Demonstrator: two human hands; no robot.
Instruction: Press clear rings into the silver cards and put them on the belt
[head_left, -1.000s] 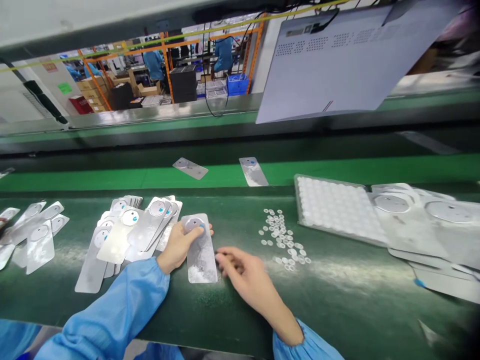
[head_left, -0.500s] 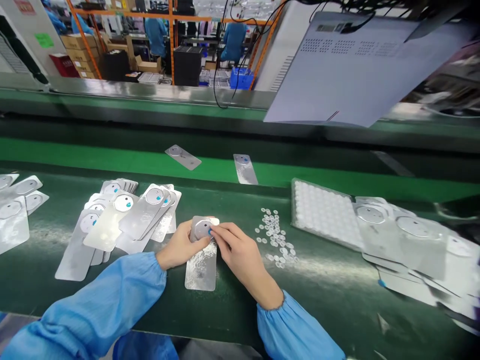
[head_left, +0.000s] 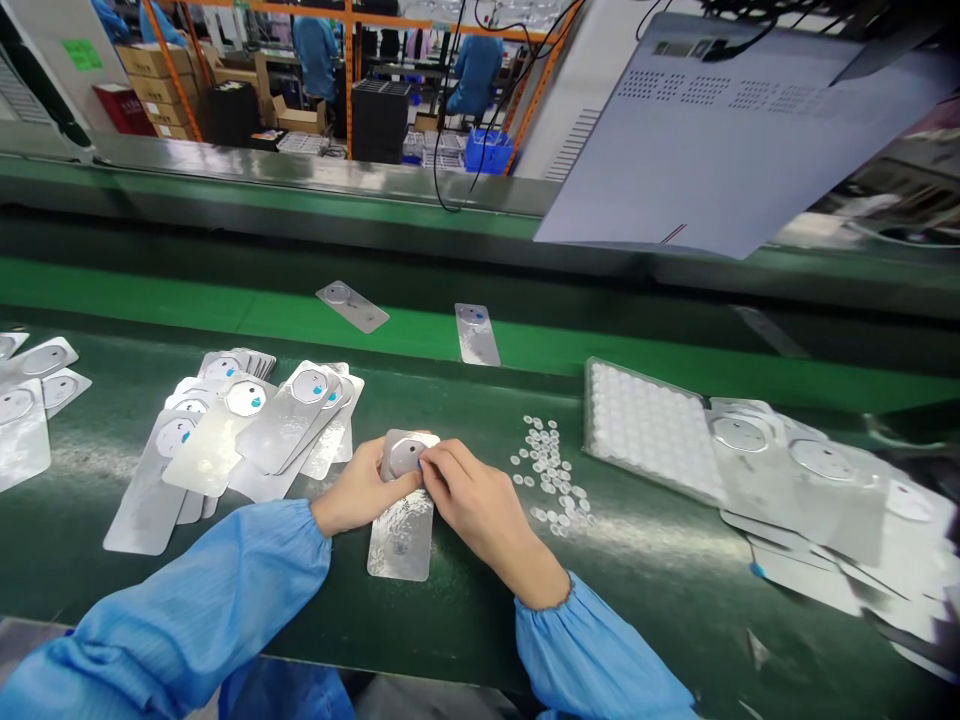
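A flat silver card (head_left: 401,545) with a round lens-like window near its top lies under both hands. My left hand (head_left: 364,490) grips its left edge, thumb across the front below the window. At the window's right side, my right hand (head_left: 480,505) pinches a small blue tab (head_left: 420,463), mostly hidden by the fingertips. Left of my hands is a fanned pile of similar silver cards (head_left: 214,435), several showing blue tabs at their windows. Small clear discs (head_left: 551,465) lie scattered to the right of my right hand.
A clear tray of white round pieces (head_left: 649,425) stands at the right, beside a stack of silver cards (head_left: 832,490). More cards (head_left: 22,430) lie far left. Beyond the bench edge, a green belt (head_left: 150,290) carries two cards. A grey panel (head_left: 675,140) overhangs the upper right.
The two cards on the green belt have shifted left. My right fingertips cover more of the blue tab; my left hand keeps its grip. The view has tilted slightly.
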